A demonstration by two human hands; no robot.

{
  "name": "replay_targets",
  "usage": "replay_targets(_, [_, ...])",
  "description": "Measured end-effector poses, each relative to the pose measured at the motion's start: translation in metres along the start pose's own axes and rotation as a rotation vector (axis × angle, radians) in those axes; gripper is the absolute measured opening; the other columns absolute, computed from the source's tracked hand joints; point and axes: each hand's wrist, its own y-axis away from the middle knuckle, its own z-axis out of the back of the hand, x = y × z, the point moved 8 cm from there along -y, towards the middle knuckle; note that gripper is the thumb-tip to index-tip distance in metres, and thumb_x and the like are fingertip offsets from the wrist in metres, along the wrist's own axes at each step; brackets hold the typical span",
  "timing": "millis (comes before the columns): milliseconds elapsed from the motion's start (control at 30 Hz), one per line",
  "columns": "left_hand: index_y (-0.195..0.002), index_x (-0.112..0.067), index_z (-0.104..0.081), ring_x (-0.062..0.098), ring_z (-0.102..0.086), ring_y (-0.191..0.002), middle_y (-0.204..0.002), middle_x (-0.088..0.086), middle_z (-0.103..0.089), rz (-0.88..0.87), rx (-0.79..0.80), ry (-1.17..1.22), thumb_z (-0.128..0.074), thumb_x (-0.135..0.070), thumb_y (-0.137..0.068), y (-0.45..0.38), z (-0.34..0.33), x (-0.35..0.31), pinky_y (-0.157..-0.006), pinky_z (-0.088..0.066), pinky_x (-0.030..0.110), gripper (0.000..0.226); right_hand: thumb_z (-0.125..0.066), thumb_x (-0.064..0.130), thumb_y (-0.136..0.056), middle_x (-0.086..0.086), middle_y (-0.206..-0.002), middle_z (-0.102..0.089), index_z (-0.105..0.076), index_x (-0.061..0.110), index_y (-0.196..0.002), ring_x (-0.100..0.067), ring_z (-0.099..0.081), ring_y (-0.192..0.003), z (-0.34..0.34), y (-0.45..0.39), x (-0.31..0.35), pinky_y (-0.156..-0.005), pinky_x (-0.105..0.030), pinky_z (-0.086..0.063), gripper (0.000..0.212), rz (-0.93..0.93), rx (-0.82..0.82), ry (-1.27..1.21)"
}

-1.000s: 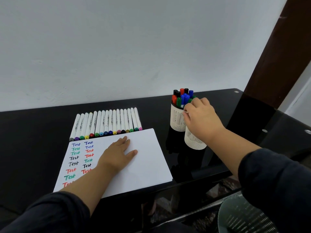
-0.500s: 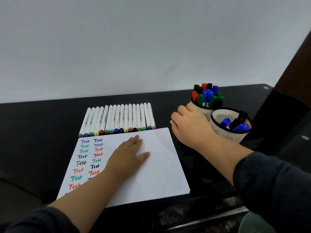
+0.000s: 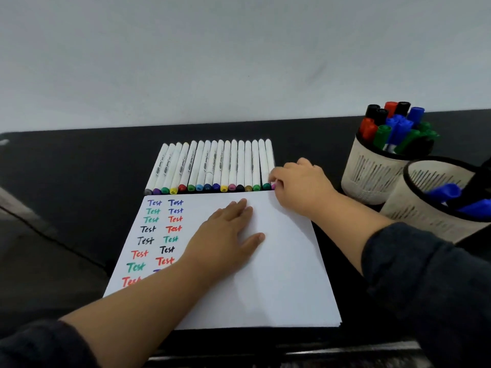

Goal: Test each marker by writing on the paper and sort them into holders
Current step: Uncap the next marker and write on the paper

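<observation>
A white pink-capped marker (image 3: 270, 166) lies at the right end of the marker row (image 3: 212, 168) on the black bench (image 3: 79, 168), lengthwise away from the person, cap toward the paper (image 3: 279, 261). The right hand (image 3: 300, 187) pinches its capped end; the left hand (image 3: 228, 235) lies flat, fingers straight, on the paper.

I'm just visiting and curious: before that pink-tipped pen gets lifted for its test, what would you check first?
1. Right hand on the pink-capped marker at the row's right end: ok, fingertips touching it.
2. Firm grip: cannot tell, fingers hide it.
3. Left hand flat, steadying the paper: ok.
4. Blank writing space: ok, right half unmarked.
5. Room in near holder: ok, few markers inside.
</observation>
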Motion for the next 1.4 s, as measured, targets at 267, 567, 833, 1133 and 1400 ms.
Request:
replay_targets(267, [-0.149, -0.028, -0.018, 0.003, -0.005, -0.142, -0.156, -0.016, -0.005, -0.003, 0.001, 0.004, -0.040, -0.050, -0.094, 0.000, 0.000, -0.001, -0.107, 0.000, 0.013, 0.063, -0.056, 0.018, -0.091, -0.006, -0.097, -0.053, -0.051, 0.012, -0.097, -0.019, -0.051, -0.083, -0.008, -0.011, -0.021, -0.067, -0.030, -0.041, 0.009, -0.270, 0.055, -0.359])
replay_targets(567, [-0.150, -0.026, -0.016, 0.007, -0.003, -0.144, -0.157, -0.014, -0.003, -0.008, 0.053, -0.028, -0.036, -0.051, -0.095, 0.002, -0.002, 0.000, -0.111, 0.002, 0.018, 0.063, -0.061, 0.013, -0.084, -0.001, -0.080, -0.056, -0.057, 0.015, -0.088, -0.013, -0.051, -0.067, 0.004, 0.021, -0.047, -0.053, -0.023, -0.037, 0.005, -0.595, -0.107, -0.824])
replay_targets(833, [-0.150, -0.024, -0.015, 0.009, -0.004, -0.144, -0.157, -0.011, -0.005, 0.012, 0.113, -0.041, -0.035, -0.051, -0.096, 0.006, -0.002, -0.002, -0.113, -0.001, 0.023, 0.064, -0.054, 0.013, -0.088, 0.000, -0.079, -0.059, -0.061, 0.016, -0.093, -0.010, -0.049, -0.064, 0.018, 0.082, -0.025, -0.058, -0.022, -0.043, 0.009, -0.696, -0.204, -1.164])
replay_targets(1133, [-0.148, -0.019, -0.024, 0.019, -0.021, -0.141, -0.155, -0.002, -0.024, 0.092, 0.085, 0.043, -0.037, -0.049, -0.096, 0.022, 0.020, -0.001, -0.113, -0.018, 0.032, 0.062, -0.044, 0.014, -0.088, -0.004, -0.063, -0.043, -0.060, -0.009, -0.100, -0.013, -0.034, -0.056, 0.020, 0.141, -0.020, -0.050, -0.027, -0.028, 0.029, -0.835, -0.275, -1.302])
replay_targets(1400, [-0.120, -0.025, -0.062, 0.016, -0.050, -0.117, -0.121, -0.007, -0.060, 0.249, -0.061, 0.626, -0.060, -0.037, -0.089, 0.074, 0.047, 0.026, -0.095, -0.035, 0.027, 0.033, -0.045, 0.014, -0.087, -0.001, -0.060, -0.038, -0.057, 0.010, -0.080, -0.013, -0.026, -0.052, 0.012, 0.151, 0.006, -0.047, -0.025, -0.023, 0.014, -0.925, -0.228, -1.396])
